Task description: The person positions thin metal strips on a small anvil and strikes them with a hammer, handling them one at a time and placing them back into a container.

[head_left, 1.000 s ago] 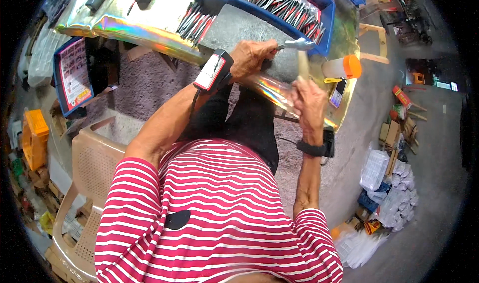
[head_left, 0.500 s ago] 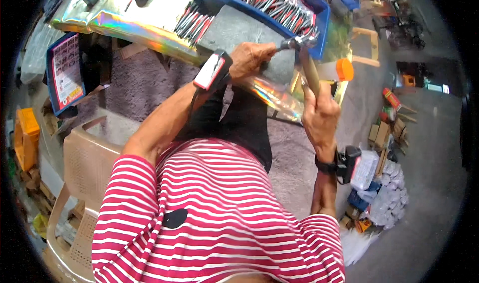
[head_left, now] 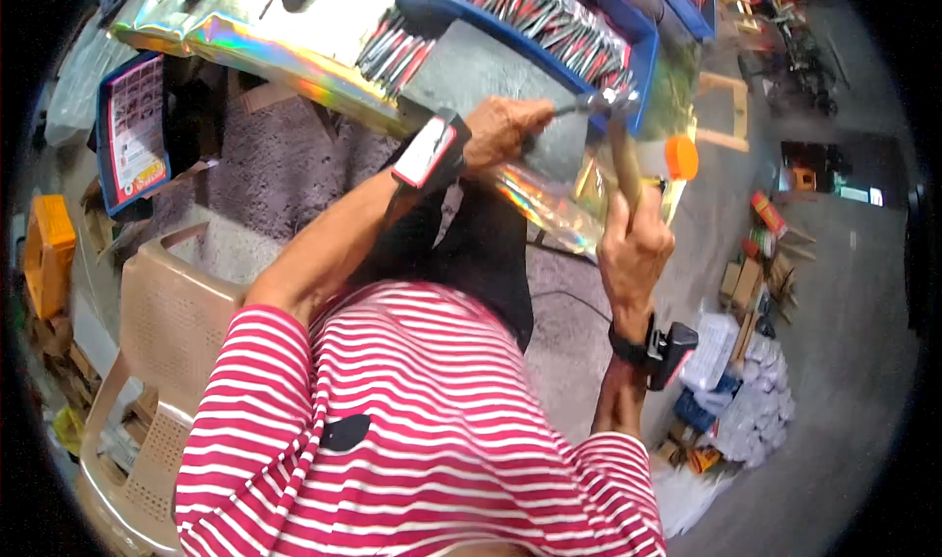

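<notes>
My right hand (head_left: 636,248) is wrapped round the wooden handle of a hammer (head_left: 626,159), its metal head up over the right end of a grey slab (head_left: 481,66). Above that slab my left hand (head_left: 502,130) is closed on a slim dark piece (head_left: 566,108), which points right toward the hammer head. Whether the two touch is hard to tell, and the held end is hidden by my fingers. Behind the slab, a blue bin (head_left: 530,39) holds many slim red and black tools. A loose bunch of similar tools (head_left: 394,54) lies left of the slab.
An orange-capped white container (head_left: 681,157) stands right of the hammer. Shiny foil (head_left: 285,66) covers the table. A beige plastic chair (head_left: 182,312) is at my left. On the floor to the right are a wooden frame (head_left: 724,112) and wrapped bundles (head_left: 756,400).
The view has shifted slightly. Both hands keep their grips, with the hammer head still close to the end of the slim dark piece.
</notes>
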A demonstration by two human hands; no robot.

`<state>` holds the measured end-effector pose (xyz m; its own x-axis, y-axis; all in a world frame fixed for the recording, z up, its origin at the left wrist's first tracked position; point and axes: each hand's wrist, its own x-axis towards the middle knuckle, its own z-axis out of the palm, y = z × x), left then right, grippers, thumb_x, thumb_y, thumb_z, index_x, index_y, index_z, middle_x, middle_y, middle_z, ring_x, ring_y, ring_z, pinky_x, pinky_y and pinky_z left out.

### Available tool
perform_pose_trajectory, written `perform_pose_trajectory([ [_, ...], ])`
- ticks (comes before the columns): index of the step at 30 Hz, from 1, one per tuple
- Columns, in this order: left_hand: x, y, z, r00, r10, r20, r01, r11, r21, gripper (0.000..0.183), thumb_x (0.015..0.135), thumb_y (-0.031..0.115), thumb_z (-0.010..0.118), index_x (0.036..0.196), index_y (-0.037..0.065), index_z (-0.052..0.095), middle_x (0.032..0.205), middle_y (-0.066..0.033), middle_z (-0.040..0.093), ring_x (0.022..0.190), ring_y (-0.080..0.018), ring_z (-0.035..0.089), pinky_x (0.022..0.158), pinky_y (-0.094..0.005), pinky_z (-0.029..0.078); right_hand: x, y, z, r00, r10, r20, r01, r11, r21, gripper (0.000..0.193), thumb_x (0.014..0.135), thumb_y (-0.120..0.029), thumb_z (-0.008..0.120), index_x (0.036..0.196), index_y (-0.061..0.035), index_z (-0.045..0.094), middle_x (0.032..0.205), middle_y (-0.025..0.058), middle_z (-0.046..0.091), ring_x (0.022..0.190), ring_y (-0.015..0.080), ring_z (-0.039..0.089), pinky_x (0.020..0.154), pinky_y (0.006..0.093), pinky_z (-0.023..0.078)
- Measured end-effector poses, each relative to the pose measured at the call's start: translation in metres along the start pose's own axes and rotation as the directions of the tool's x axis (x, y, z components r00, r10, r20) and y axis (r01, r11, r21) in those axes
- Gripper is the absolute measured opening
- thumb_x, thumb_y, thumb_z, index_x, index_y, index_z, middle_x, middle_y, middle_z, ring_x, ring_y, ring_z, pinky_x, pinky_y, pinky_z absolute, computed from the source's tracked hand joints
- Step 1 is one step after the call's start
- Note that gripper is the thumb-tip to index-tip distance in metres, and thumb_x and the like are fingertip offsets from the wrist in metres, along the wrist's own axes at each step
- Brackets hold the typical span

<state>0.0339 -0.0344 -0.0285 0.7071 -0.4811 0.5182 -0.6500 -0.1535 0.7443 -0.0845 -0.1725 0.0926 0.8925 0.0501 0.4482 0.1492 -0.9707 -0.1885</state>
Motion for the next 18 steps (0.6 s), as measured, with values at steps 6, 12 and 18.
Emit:
perform_pose_trajectory([
  [6, -0.005, 0.004, -0.006, 0.999, 0.045, -0.011, -0.045, 0.999, -0.009, 0.013, 0.073, 0.005, 0.051, 0.085, 0.004, 0.045, 0.07, -0.012, 0.051, 0.064, -0.0282, 0.055, 0.055, -0.0325, 0.044, -0.011, 0.014, 0.038, 0.953, 0.293, 0.079, -0.299, 0.859, 0.416, 0.023, 0.084, -0.021, 0.051, 0.079, 0.0015, 0.05, 0.055, 0.007, 0.044, 0.046, 0.014, 0.039, 0.044, 0.0291, 0.034],
  [12, -0.001, 0.011, -0.005, 1.0, 0.024, 0.021, -0.025, 0.997, 0.073, 0.013, 0.075, 0.006, 0.051, 0.084, 0.004, 0.043, 0.071, -0.012, 0.051, 0.069, -0.0303, 0.056, 0.055, -0.035, 0.044, -0.028, 0.01, 0.082, 0.617, 0.522, 0.589, -0.674, -0.037, 0.738, 0.026, 0.086, -0.024, 0.049, 0.07, -0.0038, 0.047, 0.053, 0.0012, 0.044, 0.038, 0.0043, 0.034, 0.031, 0.0179, 0.027],
  [18, 0.012, 0.0, -0.013, 0.987, -0.073, -0.146, 0.07, 0.997, -0.026, 0.015, 0.074, -0.001, 0.051, 0.088, 0.002, 0.046, 0.072, -0.014, 0.056, 0.068, -0.0279, 0.059, 0.056, -0.0326, 0.045, -0.038, 0.015, 0.098, 0.581, 0.452, 0.677, -0.705, -0.135, 0.696, 0.025, 0.085, -0.026, 0.05, 0.077, -0.0017, 0.049, 0.054, 0.004, 0.047, 0.037, 0.0051, 0.036, 0.031, 0.0176, 0.029],
])
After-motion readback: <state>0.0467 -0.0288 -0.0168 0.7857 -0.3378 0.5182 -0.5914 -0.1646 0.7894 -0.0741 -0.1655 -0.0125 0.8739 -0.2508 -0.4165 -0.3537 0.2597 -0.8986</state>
